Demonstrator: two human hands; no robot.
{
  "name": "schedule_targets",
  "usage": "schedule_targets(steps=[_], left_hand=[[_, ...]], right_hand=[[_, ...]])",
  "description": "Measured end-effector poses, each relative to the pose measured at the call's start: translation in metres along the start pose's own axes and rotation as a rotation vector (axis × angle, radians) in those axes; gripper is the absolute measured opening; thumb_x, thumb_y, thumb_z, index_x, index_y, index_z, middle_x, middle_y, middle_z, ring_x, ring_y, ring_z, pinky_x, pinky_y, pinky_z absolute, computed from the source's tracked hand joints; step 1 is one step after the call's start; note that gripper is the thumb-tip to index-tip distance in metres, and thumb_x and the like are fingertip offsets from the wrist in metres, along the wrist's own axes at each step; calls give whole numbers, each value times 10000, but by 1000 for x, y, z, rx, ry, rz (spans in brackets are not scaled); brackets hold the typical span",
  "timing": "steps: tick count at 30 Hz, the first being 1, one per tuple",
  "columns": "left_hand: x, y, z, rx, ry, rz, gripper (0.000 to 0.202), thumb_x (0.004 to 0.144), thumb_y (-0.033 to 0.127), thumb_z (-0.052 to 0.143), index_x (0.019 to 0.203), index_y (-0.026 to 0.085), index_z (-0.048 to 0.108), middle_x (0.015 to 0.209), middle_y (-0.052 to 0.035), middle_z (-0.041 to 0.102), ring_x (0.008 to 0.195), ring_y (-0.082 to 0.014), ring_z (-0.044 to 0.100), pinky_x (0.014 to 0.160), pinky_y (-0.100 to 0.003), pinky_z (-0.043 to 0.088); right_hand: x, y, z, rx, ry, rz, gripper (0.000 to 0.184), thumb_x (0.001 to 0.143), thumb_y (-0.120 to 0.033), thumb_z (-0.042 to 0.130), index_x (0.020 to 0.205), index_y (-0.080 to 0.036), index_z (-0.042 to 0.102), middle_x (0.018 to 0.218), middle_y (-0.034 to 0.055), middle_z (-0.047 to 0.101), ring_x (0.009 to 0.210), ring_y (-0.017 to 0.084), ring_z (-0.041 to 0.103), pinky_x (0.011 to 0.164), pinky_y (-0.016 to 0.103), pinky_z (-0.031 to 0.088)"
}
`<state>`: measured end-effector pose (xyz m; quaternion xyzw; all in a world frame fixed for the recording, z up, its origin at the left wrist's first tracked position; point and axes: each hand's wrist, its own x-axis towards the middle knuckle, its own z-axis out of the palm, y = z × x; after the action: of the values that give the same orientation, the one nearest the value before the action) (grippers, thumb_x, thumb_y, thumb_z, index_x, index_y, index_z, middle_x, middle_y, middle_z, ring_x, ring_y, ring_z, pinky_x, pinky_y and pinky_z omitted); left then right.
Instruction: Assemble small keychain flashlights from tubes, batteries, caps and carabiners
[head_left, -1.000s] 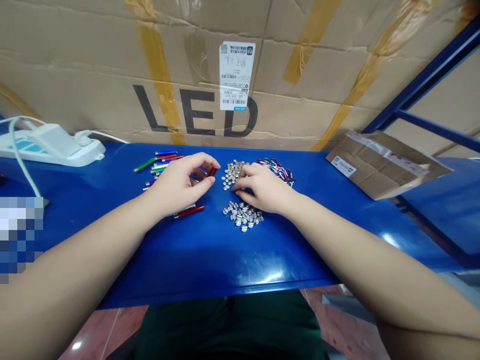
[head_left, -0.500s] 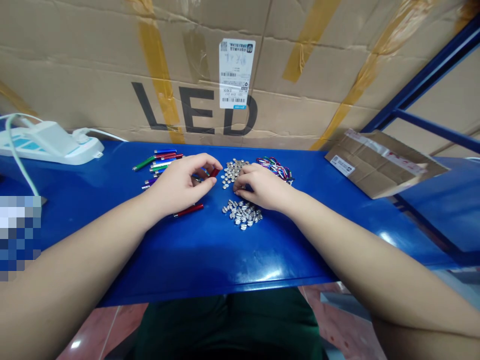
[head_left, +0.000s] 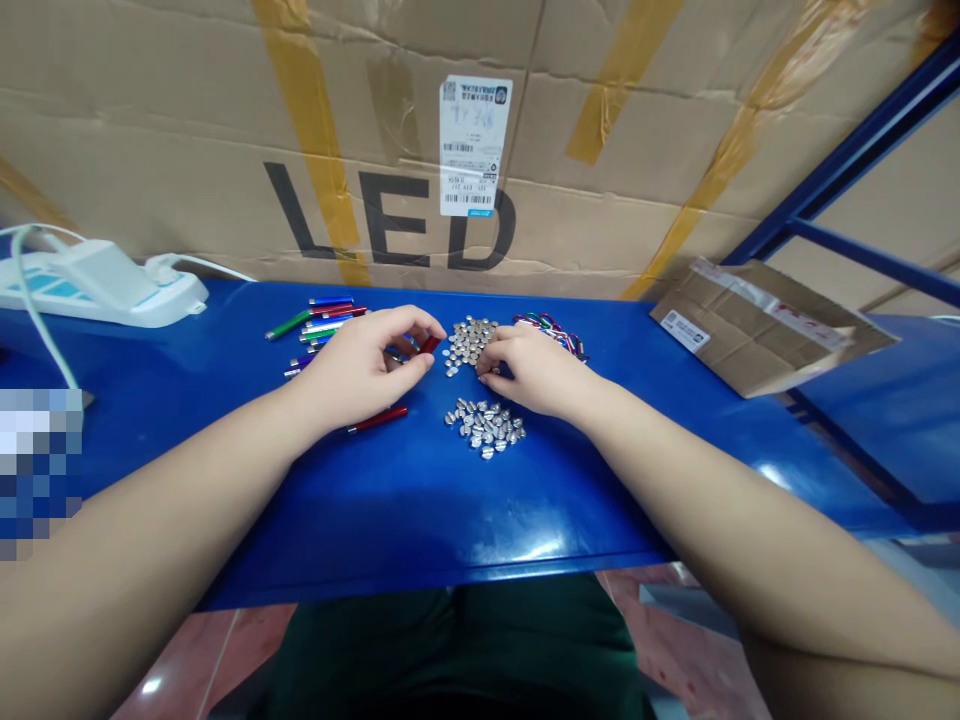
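In the head view, my left hand [head_left: 360, 368] is closed around a short red metal tube [head_left: 430, 344], whose end shows between thumb and fingers. My right hand [head_left: 534, 366] has thumb and fingers pinched together at the right side of a pile of small silver discs like button cells [head_left: 466, 338]. Whatever sits in that pinch is hidden. Nearer me lies a heap of small shiny metal caps [head_left: 487, 428]. Behind my left hand are several coloured metal tubes [head_left: 330, 309], and one red tube [head_left: 379, 420] lies in front of it. Coloured carabiner-like clips [head_left: 551, 328] are partly covered by my right hand.
All this lies on a blue table [head_left: 420, 510]. A large cardboard box [head_left: 225, 130] marked LED stands along the back. At left is a white power strip [head_left: 142, 300] with cables; at right, a small carton [head_left: 757, 325] beside a blue metal frame [head_left: 840, 150].
My right hand has shifted slightly right and away from me, still pinched by the disc pile. The left hand with the red tube has hardly moved.
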<state>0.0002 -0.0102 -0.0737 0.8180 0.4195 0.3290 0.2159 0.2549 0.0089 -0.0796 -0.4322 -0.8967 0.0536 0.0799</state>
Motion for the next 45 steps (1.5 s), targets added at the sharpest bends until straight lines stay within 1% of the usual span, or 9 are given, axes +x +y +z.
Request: schedule_targets(steps=[7,13,19,23,25,30,38,41,45], left_hand=[[0,1,0,2,-9,6,273,920,353,672,1147,212,724,1116,-77,764,921,-215,732,611,-261,541],[1,2,1,0,-10,-7,287,912,372,671,1146,213,723,1127,-86,766,928,-219,732,627,-269,553],[0,5,-2,7,1,-23,292,907,388,667,1124,202,727,1104,-94,769,914,-223,728,631,-279,558],[0,6,-4,9,-1,-31,286,910,389,664,1119,205,727,1101,-91,768,920,-229,732,622,-280,558],[0,5,-5,13,-4,-28,280,910,378,664,1121,206,728,1096,-89,767,920,-229,734,615,-278,556],[0,2,-5,6,-8,-27,281,906,370,669,1125,205,733,1103,-93,769,924,-229,737,613,-279,561],[-1,-1,-5,17,-15,-40,285,909,372,672,1139,213,729,1086,-94,772,903,-223,733,613,-283,562],[-1,-1,-6,17,-16,-42,284,904,372,672,1133,214,732,1084,-92,772,905,-223,731,615,-284,563],[-2,1,-8,13,-16,-28,274,908,362,672,1128,212,734,1091,-91,769,914,-224,730,628,-288,566]], right_hand=[[4,-1,1,-2,-69,17,137,930,-93,636,943,-134,765,1048,124,742,991,257,648,964,380,486],[2,1,0,22,-44,-21,146,938,-112,628,944,-162,765,1040,114,715,987,252,628,963,387,475],[-9,8,-8,-24,-38,-50,181,972,-194,667,1007,-209,844,1083,123,715,1046,294,627,1069,487,431],[-20,20,-13,-97,-45,-70,242,969,-173,654,1079,-216,866,1084,133,730,1109,313,634,1114,514,425],[-25,28,-15,-111,-53,-74,255,970,-166,645,1088,-214,866,1082,131,741,1112,310,644,1090,500,458],[-34,41,-20,-30,-93,-104,200,965,-185,675,1057,-216,849,1088,91,764,985,240,701,949,398,541],[-42,50,-28,2,-157,-45,214,932,-183,698,1067,-223,860,1080,83,790,958,245,735,911,407,572],[-50,46,-34,58,-203,-30,216,925,-229,717,1085,-227,862,1076,74,812,915,236,756,858,389,596],[-75,20,-37,101,-227,-58,204,963,-238,689,1072,-246,862,1039,59,810,928,234,766,872,384,610]])
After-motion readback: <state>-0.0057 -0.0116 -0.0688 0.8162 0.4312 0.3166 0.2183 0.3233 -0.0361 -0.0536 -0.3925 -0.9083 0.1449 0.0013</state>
